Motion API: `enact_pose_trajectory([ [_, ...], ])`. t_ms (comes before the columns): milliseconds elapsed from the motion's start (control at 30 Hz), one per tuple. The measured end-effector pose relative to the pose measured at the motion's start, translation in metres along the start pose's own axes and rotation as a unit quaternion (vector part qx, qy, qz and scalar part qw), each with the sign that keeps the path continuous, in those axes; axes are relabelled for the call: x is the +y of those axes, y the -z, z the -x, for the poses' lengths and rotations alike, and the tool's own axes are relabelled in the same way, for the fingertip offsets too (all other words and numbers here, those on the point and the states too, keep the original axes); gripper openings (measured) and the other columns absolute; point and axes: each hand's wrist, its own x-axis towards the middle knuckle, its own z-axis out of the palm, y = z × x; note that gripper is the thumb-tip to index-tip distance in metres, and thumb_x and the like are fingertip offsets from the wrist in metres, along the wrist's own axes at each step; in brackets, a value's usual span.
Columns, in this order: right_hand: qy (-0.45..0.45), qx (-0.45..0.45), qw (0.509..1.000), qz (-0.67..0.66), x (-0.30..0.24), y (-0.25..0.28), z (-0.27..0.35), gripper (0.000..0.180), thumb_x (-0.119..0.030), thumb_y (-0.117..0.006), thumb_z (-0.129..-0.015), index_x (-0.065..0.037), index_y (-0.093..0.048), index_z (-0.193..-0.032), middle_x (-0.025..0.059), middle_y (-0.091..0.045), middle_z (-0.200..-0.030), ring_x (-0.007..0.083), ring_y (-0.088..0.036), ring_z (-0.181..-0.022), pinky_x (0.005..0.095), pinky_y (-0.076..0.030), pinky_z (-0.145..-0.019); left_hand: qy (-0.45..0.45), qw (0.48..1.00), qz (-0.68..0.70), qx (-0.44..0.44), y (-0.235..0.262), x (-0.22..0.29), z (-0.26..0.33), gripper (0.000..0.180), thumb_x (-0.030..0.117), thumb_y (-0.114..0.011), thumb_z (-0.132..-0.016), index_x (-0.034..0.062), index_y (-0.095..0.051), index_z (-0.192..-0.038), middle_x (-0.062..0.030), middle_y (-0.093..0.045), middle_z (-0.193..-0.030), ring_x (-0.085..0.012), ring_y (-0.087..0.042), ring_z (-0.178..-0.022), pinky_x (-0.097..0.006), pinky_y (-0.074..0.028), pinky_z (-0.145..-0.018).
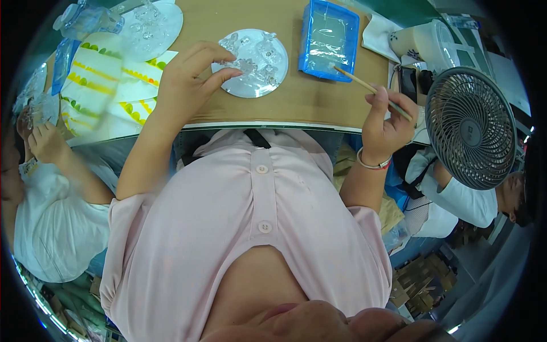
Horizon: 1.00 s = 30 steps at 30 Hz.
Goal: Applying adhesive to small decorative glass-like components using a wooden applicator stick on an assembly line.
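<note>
My left hand point(199, 71) reaches over the left side of a round white plate point(230, 86) with several small clear plastic pieces point(263, 64) on it. Its thumb and forefinger are parted at the edge of the pieces; I see no piece clearly held between them. In my right hand point(388, 117) is a thin wooden-handled brush point(363, 82), gripped between thumb and fingers. The brush points up and left, its tip at the lower right part of a blue tray point(306, 48). A pale, shiny sheet or surface fills the tray.
A second plate point(171, 28) of clear pieces stands at the back left, beside a clear bottle point(94, 21) and patterned yellow-green paper sheets point(91, 85). At right are a lidded cup point(419, 41) and a black fan point(472, 128). Co-workers sit on both sides.
</note>
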Motion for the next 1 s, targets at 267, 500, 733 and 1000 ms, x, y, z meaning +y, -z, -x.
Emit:
enact_pose_trajectory([
  [267,0.019,-0.033,0.976,-0.214,-0.018,-0.009,0.02,0.017,0.004,-0.056,-0.088,0.001,-0.043,-0.099,0.0282,-0.064,-0.087,0.0298,-0.068,-0.077,0.034,-0.056,-0.068,0.035,0.999,0.033,-0.027,0.005,0.001,0.003,0.02,0.004,-0.076,-0.071,0.0027,-0.066,-0.089,-0.0071,-0.067,-0.089,-0.02,-0.064,-0.08,-0.028,-0.05,-0.069],
  [500,0.083,-0.117,0.981,-0.134,-0.014,-0.045,0.02,0.015,0.004,-0.062,-0.085,-0.002,-0.051,-0.094,0.0186,-0.068,-0.087,0.0249,-0.069,-0.078,0.0292,-0.053,-0.066,0.064,0.997,0.043,-0.023,0.001,-0.001,0.006,0.023,0.001,-0.075,-0.072,0.0017,-0.067,-0.094,-0.0069,-0.067,-0.091,-0.0169,-0.063,-0.079,-0.026,-0.049,-0.072],
  [733,0.106,-0.102,0.981,-0.124,-0.013,-0.05,0.017,0.018,0.003,-0.065,-0.082,-0.002,-0.051,-0.093,0.0162,-0.069,-0.083,0.0239,-0.069,-0.073,0.0283,-0.053,-0.064,0.049,0.998,0.037,-0.02,0.001,-0.006,0.008,0.024,0.001,-0.076,-0.072,0.0019,-0.067,-0.094,-0.007,-0.067,-0.09,-0.017,-0.063,-0.08,-0.026,-0.049,-0.071],
  [1000,0.121,-0.108,0.981,-0.106,-0.015,-0.052,0.01,0.018,0.005,-0.064,-0.081,-0.002,-0.051,-0.091,0.0149,-0.068,-0.08,0.024,-0.068,-0.069,0.0282,-0.052,-0.061,0.047,0.998,0.044,-0.028,0.001,-0.007,0.005,0.022,0.0,-0.076,-0.071,0.0005,-0.067,-0.091,-0.0073,-0.067,-0.088,-0.018,-0.063,-0.08,-0.026,-0.048,-0.071],
])
